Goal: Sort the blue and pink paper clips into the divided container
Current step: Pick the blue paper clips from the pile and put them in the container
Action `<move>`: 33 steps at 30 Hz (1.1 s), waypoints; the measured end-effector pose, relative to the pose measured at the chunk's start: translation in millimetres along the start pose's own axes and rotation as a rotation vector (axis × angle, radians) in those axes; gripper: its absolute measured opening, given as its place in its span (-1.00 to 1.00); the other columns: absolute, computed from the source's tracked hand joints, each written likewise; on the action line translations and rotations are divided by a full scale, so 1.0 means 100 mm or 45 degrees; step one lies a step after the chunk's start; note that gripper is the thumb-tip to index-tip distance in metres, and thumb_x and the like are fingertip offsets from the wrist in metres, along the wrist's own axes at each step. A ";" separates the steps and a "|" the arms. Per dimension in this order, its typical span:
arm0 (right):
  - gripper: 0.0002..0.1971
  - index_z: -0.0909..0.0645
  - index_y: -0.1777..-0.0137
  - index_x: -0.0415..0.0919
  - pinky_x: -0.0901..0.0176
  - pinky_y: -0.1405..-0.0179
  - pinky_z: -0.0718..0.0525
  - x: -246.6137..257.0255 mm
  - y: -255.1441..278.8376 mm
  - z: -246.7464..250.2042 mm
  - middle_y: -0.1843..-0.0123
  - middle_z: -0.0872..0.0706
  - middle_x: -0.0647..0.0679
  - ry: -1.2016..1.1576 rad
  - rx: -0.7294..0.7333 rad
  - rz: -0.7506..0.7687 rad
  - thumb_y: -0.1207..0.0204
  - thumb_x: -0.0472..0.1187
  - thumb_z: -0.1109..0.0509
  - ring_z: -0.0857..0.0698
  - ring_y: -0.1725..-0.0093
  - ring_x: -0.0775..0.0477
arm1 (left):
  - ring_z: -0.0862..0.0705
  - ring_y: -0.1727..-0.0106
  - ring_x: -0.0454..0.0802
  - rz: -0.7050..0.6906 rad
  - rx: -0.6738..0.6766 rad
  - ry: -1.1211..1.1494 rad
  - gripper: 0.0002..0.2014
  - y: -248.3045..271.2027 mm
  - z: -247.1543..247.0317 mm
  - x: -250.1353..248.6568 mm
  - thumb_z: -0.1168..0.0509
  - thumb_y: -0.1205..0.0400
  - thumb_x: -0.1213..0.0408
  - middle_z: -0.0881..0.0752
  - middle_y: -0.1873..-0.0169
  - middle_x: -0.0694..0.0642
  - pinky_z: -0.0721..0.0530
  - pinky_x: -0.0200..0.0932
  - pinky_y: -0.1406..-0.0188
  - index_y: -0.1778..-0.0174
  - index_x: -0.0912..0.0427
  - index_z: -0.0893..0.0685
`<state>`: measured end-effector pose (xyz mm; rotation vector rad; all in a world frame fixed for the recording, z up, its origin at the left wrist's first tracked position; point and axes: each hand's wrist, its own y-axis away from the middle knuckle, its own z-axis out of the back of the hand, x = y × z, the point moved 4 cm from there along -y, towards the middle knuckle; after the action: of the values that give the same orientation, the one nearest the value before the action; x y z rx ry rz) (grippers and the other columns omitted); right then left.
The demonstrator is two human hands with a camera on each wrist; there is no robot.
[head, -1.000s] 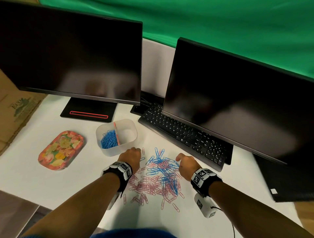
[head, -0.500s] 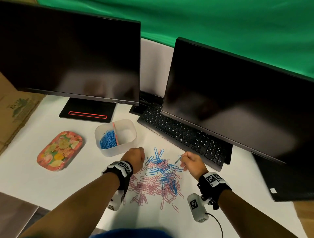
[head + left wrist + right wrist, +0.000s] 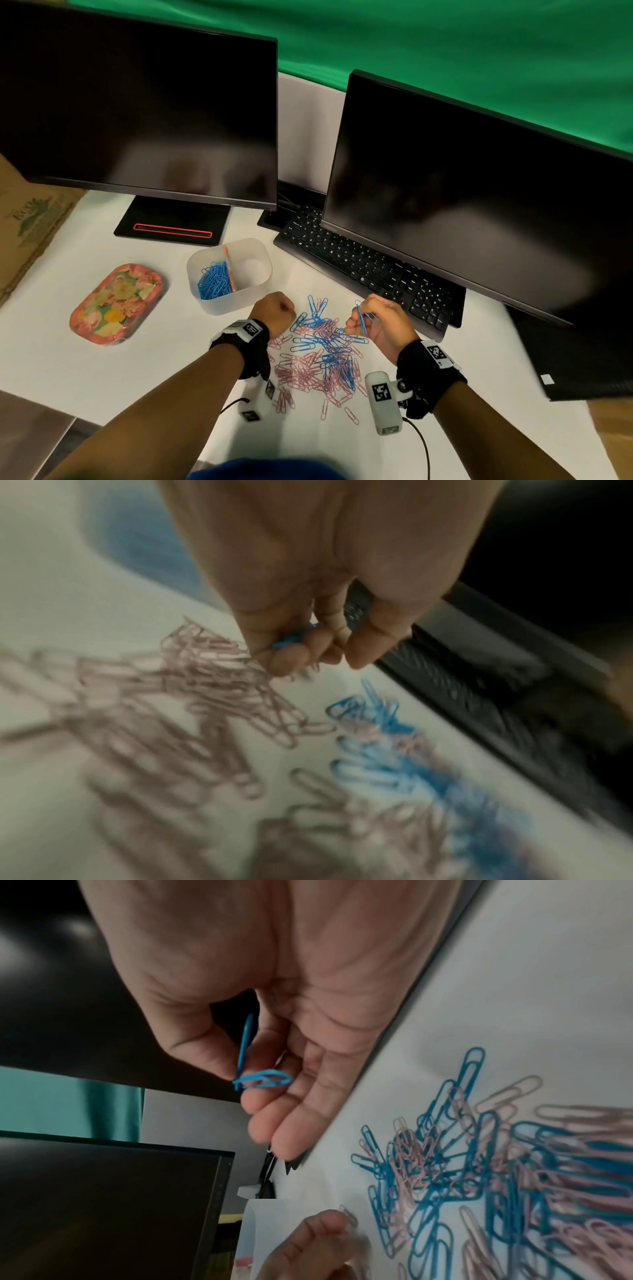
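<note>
Lifting right hand [image 3: 380,322], blue clips [image 3: 361,317] pinched

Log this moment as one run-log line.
left hand: grips blue clips | right hand: pinches blue clips | container: blue side filled

Mixed blue and pink paper clips [image 3: 320,356] lie heaped loose on the surface. The translucent divided container [image 3: 228,274] holds blue clips [image 3: 215,281] in its left compartment. A few blue clips [image 3: 255,1074] pinched aloft.
</note>
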<state>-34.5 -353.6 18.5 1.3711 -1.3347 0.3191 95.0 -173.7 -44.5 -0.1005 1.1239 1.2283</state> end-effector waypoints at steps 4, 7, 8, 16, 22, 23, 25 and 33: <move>-0.82 -0.52 0.32 -0.33 0.01 0.36 -0.76 -0.06 0.01 0.02 0.37 -0.57 -0.27 0.110 0.016 -0.034 -0.48 -0.51 -0.34 -0.65 0.41 -0.17 | -0.67 -0.02 0.09 -0.179 0.013 -0.583 -0.90 0.05 -0.13 0.01 -0.34 -0.56 0.25 -0.71 0.01 0.11 -0.63 -0.13 0.00 0.05 0.11 -0.69; -0.92 -0.58 0.13 -0.36 -0.02 0.28 -0.77 -0.10 0.02 0.08 0.35 -0.61 -0.28 0.130 0.054 -0.071 -0.52 -0.50 -0.34 -0.68 0.36 -0.20 | -0.68 -0.03 0.11 -0.184 -0.016 -0.644 -0.91 0.04 -0.13 0.01 -0.30 -0.57 0.28 -0.71 -0.01 0.12 -0.67 -0.07 -0.03 0.06 0.11 -0.70; -0.91 -0.60 0.05 -0.36 -0.02 0.25 -0.77 -0.11 0.02 0.09 0.34 -0.62 -0.27 0.127 0.063 -0.082 -0.52 -0.50 -0.34 -0.69 0.34 -0.20 | -0.68 -0.03 0.10 -0.179 -0.009 -0.659 -0.91 0.04 -0.12 0.01 -0.30 -0.57 0.30 -0.72 -0.01 0.12 -0.67 -0.07 -0.02 0.08 0.11 -0.70; -0.84 -0.60 0.13 -0.31 0.16 0.46 -0.64 -0.20 -0.04 0.25 0.33 -0.53 -0.16 0.011 -0.127 -0.215 -0.53 -0.43 -0.18 -0.61 0.41 -0.10 | -0.68 -0.11 0.17 -0.182 0.053 -0.721 -0.83 0.08 -0.04 0.00 -0.21 -0.60 0.31 -0.72 -0.06 0.21 -0.66 -0.03 -0.09 -0.01 0.19 -0.67; -0.87 -0.58 0.20 -0.19 0.16 0.44 -0.42 -0.30 -0.10 0.44 0.35 -0.56 -0.09 0.131 -0.284 -0.335 -0.57 -0.19 -0.33 -0.53 0.45 -0.04 | -0.71 -0.04 0.21 -0.224 -0.054 -0.476 -0.82 0.17 0.09 -0.01 -0.23 -0.58 0.40 -0.78 0.04 0.25 -0.68 -0.10 -0.01 -0.02 0.20 -0.71; -0.87 -0.60 0.18 -0.20 0.17 0.43 -0.42 -0.30 -0.10 0.47 0.33 -0.57 -0.10 0.182 -0.299 -0.334 -0.57 -0.19 -0.34 -0.54 0.44 -0.04 | -0.72 -0.05 0.19 -0.217 -0.051 -0.445 -0.78 0.17 0.10 0.00 -0.23 -0.58 0.41 -0.78 0.03 0.23 -0.67 -0.14 -0.04 -0.08 0.17 -0.71; -0.91 -0.66 0.11 -0.21 0.18 0.41 -0.44 -0.30 -0.12 0.52 0.30 -0.62 -0.11 0.264 -0.318 -0.326 -0.57 -0.24 -0.35 -0.57 0.43 -0.04 | -0.71 -0.09 0.15 -0.183 -0.024 -0.370 -0.69 0.16 0.11 0.02 -0.20 -0.60 0.42 -0.78 -0.03 0.17 -0.60 -0.25 -0.07 -0.21 0.13 -0.69; -0.93 -0.70 0.21 -0.25 0.19 0.40 -0.34 -0.31 -0.17 0.64 0.30 -0.63 -0.11 0.598 -0.417 -0.443 -0.45 -0.31 -0.39 -0.43 0.41 -0.06 | -0.55 0.28 0.03 0.103 0.037 0.215 -0.81 0.16 0.18 0.06 -0.28 -0.56 0.43 -0.68 0.34 0.07 -0.41 -0.22 0.35 0.32 0.16 -0.74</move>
<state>-61.4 -394.9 -36.3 1.1350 -0.7081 0.1616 93.2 -152.0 -31.6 -0.1396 1.3029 1.2931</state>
